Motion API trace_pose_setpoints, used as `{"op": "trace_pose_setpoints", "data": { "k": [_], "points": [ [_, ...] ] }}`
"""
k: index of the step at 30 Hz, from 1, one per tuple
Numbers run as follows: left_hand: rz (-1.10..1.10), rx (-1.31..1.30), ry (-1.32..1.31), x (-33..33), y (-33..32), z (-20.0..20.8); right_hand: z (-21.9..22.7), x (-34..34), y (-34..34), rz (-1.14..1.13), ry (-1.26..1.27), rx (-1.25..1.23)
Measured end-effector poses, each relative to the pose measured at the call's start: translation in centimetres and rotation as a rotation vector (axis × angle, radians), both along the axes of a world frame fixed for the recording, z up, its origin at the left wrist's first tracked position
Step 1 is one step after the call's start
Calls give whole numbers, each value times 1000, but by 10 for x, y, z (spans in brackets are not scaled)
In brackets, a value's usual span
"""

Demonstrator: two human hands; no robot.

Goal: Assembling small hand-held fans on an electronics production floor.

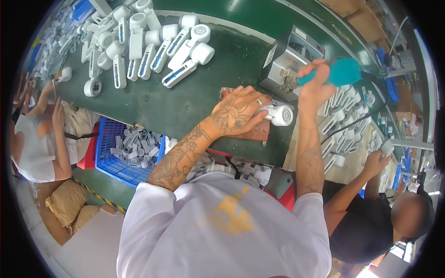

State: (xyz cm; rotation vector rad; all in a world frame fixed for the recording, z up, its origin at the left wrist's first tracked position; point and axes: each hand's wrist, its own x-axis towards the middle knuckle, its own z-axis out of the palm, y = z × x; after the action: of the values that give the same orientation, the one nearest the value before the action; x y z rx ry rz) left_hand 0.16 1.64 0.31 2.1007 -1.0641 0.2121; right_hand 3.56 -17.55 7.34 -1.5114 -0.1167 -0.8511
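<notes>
My left hand (pixel 241 110) is closed over the handle of a white device with a round vented head (pixel 282 115). The device lies on a reddish-brown board (pixel 252 133) on the green bench, and my fingers hide most of its handle. To the right, my right hand (pixel 316 85) is raised and wrapped round a teal electric screwdriver (pixel 340 72). The tool's front end points left at a grey metal box, likely a screw feeder (pixel 289 62). Whether its tip touches the box, I cannot tell.
Many similar white devices (pixel 155 53) lie at the back left, several with blue inside open handles. More (pixel 345 125) lie at right. A blue crate (pixel 125 160) of small grey parts stands below the bench edge. Co-workers sit at left and right; a dark cable (pixel 354 121) runs at right.
</notes>
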Motion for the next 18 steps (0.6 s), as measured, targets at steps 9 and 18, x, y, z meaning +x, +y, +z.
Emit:
{"op": "trace_pose_setpoints", "data": {
  "k": [9,18],
  "points": [
    [-14,18,35,0,3,5,1,-15,4,61,162,49],
    [3,16,22,0,0,5,-12,-72,20,247,136,153]
  ]
}}
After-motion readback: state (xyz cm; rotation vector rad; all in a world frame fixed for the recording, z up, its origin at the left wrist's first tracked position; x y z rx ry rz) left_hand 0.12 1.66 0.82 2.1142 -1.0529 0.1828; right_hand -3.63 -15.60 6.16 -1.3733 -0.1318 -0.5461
